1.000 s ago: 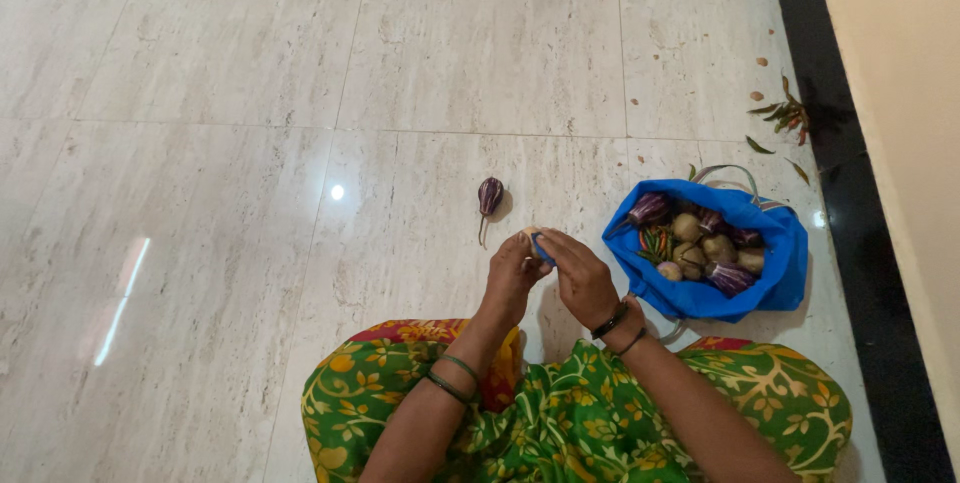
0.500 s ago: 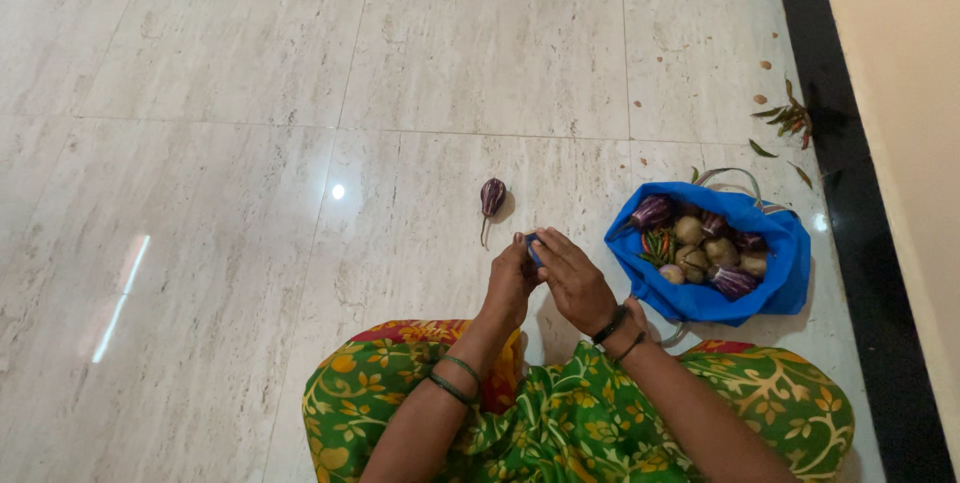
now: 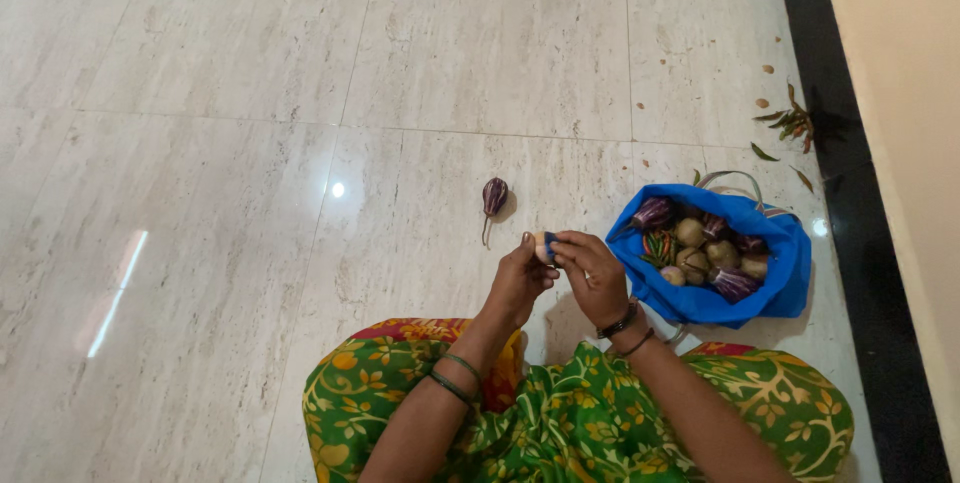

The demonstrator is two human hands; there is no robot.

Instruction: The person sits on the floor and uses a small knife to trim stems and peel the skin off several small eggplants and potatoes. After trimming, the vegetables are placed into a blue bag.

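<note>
My left hand [image 3: 515,283] and my right hand [image 3: 595,273] meet in front of me above the marble floor. Between the fingertips of both sits a small pale round thing with a blue part [image 3: 544,245]; what it is I cannot tell. My right hand's fingers curl over its right side, my left hand's fingers close on its left. A small striped purple brinjal [image 3: 494,196] with a long stalk lies on the floor just beyond my hands.
A blue cloth bag [image 3: 785,273] lies open to my right, holding several brinjals, potatoes and chillies. Dry leaves [image 3: 790,123] lie scattered by the dark floor border [image 3: 860,193] and the cream wall. My lap is covered in green floral cloth [image 3: 590,413].
My right hand has turned and drawn its fingers up onto the small thing, which now shows more of its pale side. The view has shifted slightly.
</note>
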